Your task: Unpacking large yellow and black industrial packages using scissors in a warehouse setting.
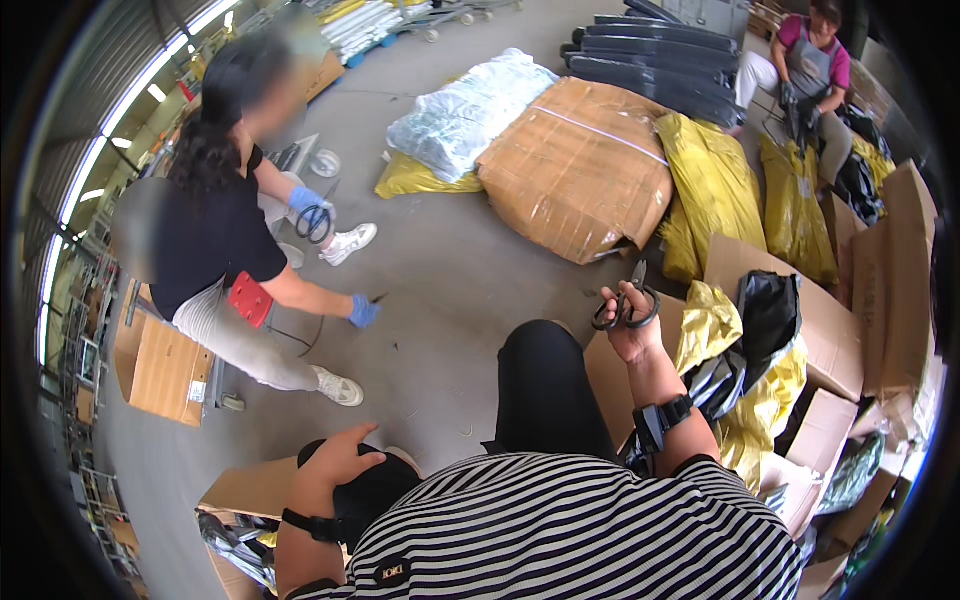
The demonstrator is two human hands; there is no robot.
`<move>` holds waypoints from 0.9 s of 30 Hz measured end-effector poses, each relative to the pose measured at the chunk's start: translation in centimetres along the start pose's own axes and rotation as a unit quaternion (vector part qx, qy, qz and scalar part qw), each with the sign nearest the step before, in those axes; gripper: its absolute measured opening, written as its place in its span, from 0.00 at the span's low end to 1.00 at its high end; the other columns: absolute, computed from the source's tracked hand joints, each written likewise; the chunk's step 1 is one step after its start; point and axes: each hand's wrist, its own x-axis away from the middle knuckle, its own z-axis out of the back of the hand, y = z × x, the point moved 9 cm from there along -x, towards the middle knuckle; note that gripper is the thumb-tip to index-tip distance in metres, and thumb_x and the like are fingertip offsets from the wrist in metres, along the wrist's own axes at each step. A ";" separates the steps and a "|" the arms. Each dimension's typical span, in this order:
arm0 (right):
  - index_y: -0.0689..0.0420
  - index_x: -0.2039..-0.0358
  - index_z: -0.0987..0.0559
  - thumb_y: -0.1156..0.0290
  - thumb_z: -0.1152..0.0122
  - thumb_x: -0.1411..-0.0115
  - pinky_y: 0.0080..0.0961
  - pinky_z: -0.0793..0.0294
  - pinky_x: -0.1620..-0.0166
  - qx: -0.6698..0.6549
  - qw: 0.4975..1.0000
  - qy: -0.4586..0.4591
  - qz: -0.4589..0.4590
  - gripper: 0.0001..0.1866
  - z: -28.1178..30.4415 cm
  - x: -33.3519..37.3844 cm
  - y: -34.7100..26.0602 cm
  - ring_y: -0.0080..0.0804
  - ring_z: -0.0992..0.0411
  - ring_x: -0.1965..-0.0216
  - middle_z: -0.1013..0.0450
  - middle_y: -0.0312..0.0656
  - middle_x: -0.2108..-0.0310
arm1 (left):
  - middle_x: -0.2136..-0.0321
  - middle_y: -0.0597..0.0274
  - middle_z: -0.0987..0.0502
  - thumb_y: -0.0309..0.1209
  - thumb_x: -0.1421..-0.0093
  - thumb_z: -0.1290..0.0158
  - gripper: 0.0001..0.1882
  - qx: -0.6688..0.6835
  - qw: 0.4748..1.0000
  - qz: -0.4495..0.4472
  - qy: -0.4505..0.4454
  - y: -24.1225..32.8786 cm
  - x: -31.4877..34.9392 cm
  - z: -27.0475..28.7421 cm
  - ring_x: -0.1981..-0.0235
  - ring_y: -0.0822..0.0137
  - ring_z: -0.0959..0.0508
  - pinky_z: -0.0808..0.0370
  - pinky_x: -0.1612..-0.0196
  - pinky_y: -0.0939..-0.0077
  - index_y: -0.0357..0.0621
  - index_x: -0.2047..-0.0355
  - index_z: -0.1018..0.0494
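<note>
My right hand (632, 338) is closed around a pair of scissors (640, 272) with black loop handles, held above my right thigh. The blades point away from me and look nearly together. Against my black-trousered left knee rests my left hand (338, 462), fingers apart and holding nothing. A brown carton (240, 487) with dark and clear plastic-wrapped pieces stands beside that knee. Close to my right forearm are crumpled yellow plastic (711, 322) and black plastic bags (768, 315) among cardboard boxes.
A co-worker in blue gloves (365, 311) sits at left, holding a dark coil (314, 223). Ahead lie a large taped carton (580, 165), a pale plastic bundle (470, 115), yellow sacks (715, 185) and long black wrapped bundles (655, 60). Another person (815, 75) sits at far right.
</note>
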 end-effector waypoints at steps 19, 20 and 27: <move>0.44 0.60 0.30 0.65 0.38 0.46 0.27 0.36 0.76 0.064 0.969 -0.079 -0.224 0.14 -8.6 -2.7 16.2 0.30 0.36 0.81 0.33 0.38 0.79 | 0.64 0.61 0.23 0.30 0.36 0.51 0.11 0.624 0.656 0.057 0.421 -21.2 -3.7 2.3 0.66 0.72 0.23 0.28 0.62 0.80 0.41 0.55 0.30; 0.44 0.60 0.30 0.65 0.38 0.46 0.27 0.36 0.76 0.084 0.971 -0.094 -0.205 0.14 -9.0 -2.8 15.8 0.31 0.36 0.81 0.33 0.38 0.79 | 0.64 0.61 0.23 0.30 0.36 0.51 0.11 0.625 0.654 0.058 0.422 -21.4 -3.8 2.3 0.66 0.72 0.23 0.28 0.62 0.80 0.41 0.55 0.30; 0.45 0.61 0.30 0.65 0.41 0.44 0.27 0.39 0.76 0.115 0.972 0.022 -0.205 0.11 -7.4 -3.4 17.6 0.30 0.37 0.82 0.32 0.37 0.79 | 0.69 0.58 0.21 0.27 0.42 0.48 0.10 0.328 0.820 0.047 0.466 -19.1 -3.4 4.5 0.67 0.69 0.22 0.26 0.60 0.74 0.34 0.62 0.26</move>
